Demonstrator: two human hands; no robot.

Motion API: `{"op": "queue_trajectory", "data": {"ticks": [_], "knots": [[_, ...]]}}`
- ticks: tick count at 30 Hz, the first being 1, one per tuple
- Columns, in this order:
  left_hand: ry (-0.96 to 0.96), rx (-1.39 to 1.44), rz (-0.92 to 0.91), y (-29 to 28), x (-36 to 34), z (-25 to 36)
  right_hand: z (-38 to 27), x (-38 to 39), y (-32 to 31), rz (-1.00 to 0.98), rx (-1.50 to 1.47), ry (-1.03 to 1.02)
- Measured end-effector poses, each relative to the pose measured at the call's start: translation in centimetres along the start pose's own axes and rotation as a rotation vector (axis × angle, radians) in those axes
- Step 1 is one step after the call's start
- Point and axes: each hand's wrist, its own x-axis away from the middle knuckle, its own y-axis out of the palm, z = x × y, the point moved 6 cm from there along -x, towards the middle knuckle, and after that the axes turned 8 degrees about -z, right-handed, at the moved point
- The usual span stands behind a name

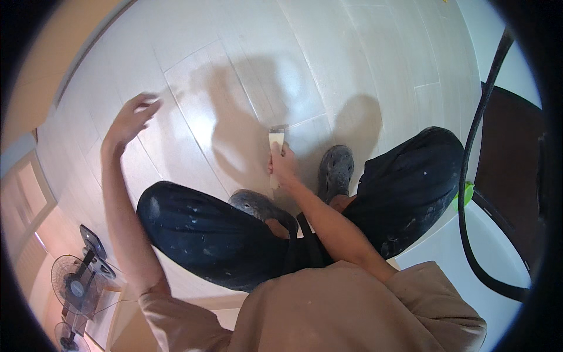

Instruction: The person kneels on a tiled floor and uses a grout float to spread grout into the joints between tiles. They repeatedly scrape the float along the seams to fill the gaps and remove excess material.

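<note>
My right hand (282, 164) is closed around the cream handle of a small scraper (276, 138), in front of my shoes. The scraper's short, wide blade end points away from me, low over the floor tiles (193, 100). Whether the blade touches the floor, I cannot tell. Out to the far left, my left hand (135, 117) is held up with its arm stretched forward. Its fingers are bent and slightly blurred, with a gap between thumb and fingers, and nothing shows in them.
I squat with dark, paint-marked trousers (205, 234) and grey clogs (336, 170) on either side of the right hand. A black fan (76, 286) stands at the lower left. A black strap or cable (465, 193) hangs at the right, near a dark panel (507, 158) and a bright green item (465, 193).
</note>
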Motion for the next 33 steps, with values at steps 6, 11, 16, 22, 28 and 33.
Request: {"op": "queue_trajectory", "data": {"ticks": [6, 11, 16, 22, 28, 33], "knots": [[-0.108, -0.375, 0.659, -1.8, 0.9, -28.1, -16.4, -3.8, 7.1, -0.076, 0.105, -0.320], [-0.578, -0.112, 0.814, 13.1, -0.3, -36.6, -40.1, -10.2, 9.5, -0.020, 1.005, -1.106], [-0.753, -0.189, 1.234, 20.4, -2.4, -41.3, -49.3, -8.9, 14.7, -0.096, 1.626, -1.112], [-0.786, -0.152, 1.093, 19.1, 0.0, -34.2, -43.4, -2.8, 5.2, 0.081, 1.635, -0.568], [-0.796, -0.114, 1.011, 19.4, 0.4, -34.0, -30.0, 1.0, 1.4, -0.156, 1.090, -0.001], [-0.794, -0.090, 1.015, 19.7, -0.7, -31.8, -14.2, -1.9, -2.3, -0.067, 0.553, 0.043]]}}
